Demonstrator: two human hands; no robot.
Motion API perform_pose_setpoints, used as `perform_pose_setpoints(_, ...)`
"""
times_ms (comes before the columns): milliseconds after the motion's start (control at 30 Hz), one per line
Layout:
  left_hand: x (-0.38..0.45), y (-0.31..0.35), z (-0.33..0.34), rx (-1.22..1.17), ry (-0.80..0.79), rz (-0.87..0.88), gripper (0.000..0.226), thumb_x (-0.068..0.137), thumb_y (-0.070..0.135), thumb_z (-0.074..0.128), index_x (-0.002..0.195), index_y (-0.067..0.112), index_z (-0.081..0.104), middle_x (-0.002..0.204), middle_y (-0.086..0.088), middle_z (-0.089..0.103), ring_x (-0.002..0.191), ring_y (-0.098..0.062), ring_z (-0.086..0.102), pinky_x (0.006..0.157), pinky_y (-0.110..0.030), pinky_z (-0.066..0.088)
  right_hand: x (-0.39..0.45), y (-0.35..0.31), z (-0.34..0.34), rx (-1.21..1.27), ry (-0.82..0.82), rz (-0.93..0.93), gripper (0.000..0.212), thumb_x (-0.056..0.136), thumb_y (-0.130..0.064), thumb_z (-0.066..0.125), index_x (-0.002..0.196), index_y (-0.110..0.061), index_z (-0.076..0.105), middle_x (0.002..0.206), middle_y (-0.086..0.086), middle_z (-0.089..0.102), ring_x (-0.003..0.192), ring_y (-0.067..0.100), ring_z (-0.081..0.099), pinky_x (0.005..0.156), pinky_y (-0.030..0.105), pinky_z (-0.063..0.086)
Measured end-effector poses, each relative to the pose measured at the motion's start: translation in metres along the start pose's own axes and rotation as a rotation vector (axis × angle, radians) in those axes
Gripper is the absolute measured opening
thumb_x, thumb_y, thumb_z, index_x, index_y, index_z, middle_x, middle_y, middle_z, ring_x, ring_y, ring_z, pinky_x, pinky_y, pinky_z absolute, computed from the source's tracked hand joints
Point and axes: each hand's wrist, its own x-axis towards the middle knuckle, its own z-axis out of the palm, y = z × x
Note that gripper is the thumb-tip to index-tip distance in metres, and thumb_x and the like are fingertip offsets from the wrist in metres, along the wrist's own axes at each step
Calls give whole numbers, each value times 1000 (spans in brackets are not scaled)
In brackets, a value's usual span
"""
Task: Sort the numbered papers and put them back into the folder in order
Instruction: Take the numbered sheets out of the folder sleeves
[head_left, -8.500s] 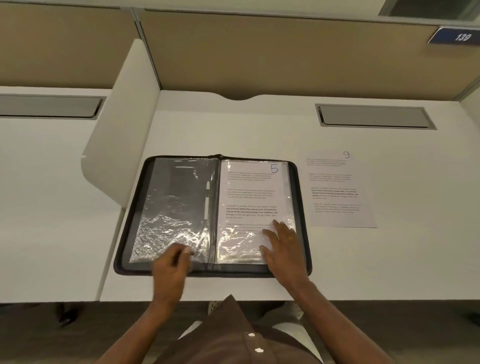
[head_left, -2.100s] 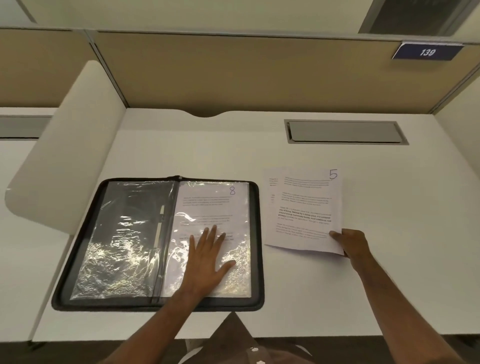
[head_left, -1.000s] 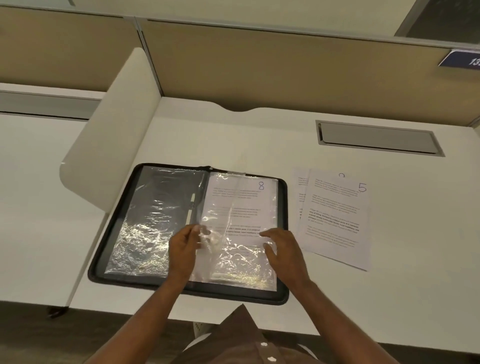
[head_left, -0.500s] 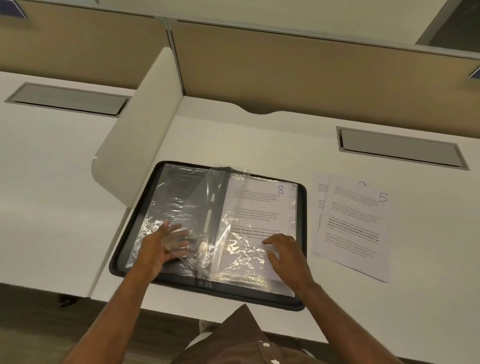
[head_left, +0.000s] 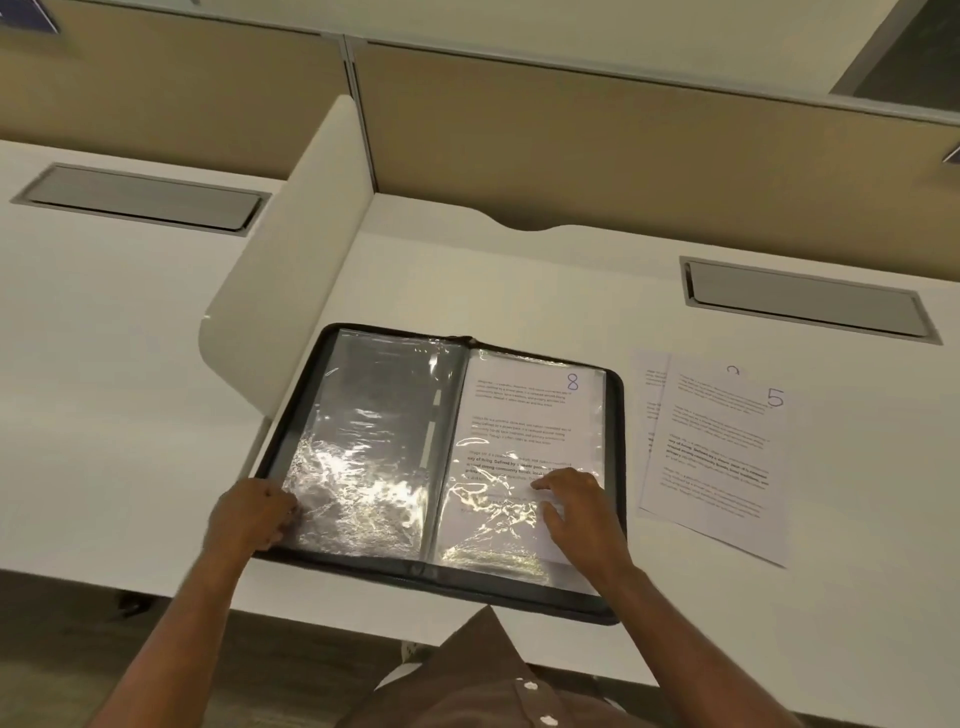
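Observation:
A black zip folder lies open at the desk's front edge. Its left side shows clear plastic sleeves with no paper in them. In the right sleeve sits the sheet numbered 8. My left hand rests at the folder's lower left corner, fingers curled at the edge of the flattened sleeve. My right hand lies on the lower part of the right sleeve, fingers bent and touching the plastic. To the right of the folder the sheet numbered 5 lies on top of another sheet, whose number is mostly covered.
A white rounded divider panel stands just left of the folder. Grey cable hatches are set into the desk at back right and on the neighbouring desk. A tan partition wall closes the back.
The clear sleeve that my left hand was turning over now lies flat on the left side. My left hand has moved to the folder's lower left corner. My right hand stays on page 8.

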Motion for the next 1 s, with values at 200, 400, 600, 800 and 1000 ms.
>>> perform_pose_setpoints(200, -31, 26, 1, 231, 289, 243, 5, 87, 12, 62, 87, 17, 63, 80, -1, 65, 72, -22, 60, 67, -33, 47, 0, -6, 1, -13, -1, 26, 25, 91, -17, 72, 115, -23, 72, 121, -6, 69, 113, 13, 60, 102, 22, 44)
perform_pose_setpoints(400, -69, 82, 67, 61, 71, 846, 8, 91, 18, 72, 97, 23, 68, 96, 11, 66, 83, 0, 58, 70, -12, 43, -8, -6, -2, -14, 14, 55, 28, 93, -16, 71, 119, -23, 69, 126, -4, 67, 118, 14, 58, 103, 20, 39)
perform_pose_setpoints(600, -80, 120, 149, 416, -149, 1363, 31, 86, 42, 74, 112, 26, 71, 122, 7, 66, 116, -12, 55, 101, -35, 47, -26, 0, -11, 7, 61, 136, 28, 93, -20, 70, 121, -27, 67, 127, -7, 65, 117, 14, 58, 101, 18, 36)
perform_pose_setpoints(800, -73, 123, 172, 569, -141, 1471, 41, 72, 46, 85, 106, 25, 74, 122, 3, 65, 114, -19, 58, 97, -36, 46, -48, 3, -23, 50, 113, 191, 22, 98, -29, 64, 119, -32, 68, 132, -8, 63, 121, 12, 57, 107, 18, 33)
perform_pose_setpoints(1000, -72, 123, 177, 498, -119, 1487, 24, 77, 37, 85, 95, 24, 76, 115, 3, 69, 108, -20, 62, 91, -41, 52, -64, 0, -28, 39, 126, 93, 21, 96, -23, 67, 115, -30, 71, 125, -8, 68, 113, 4, 57, 102, 7, 25)
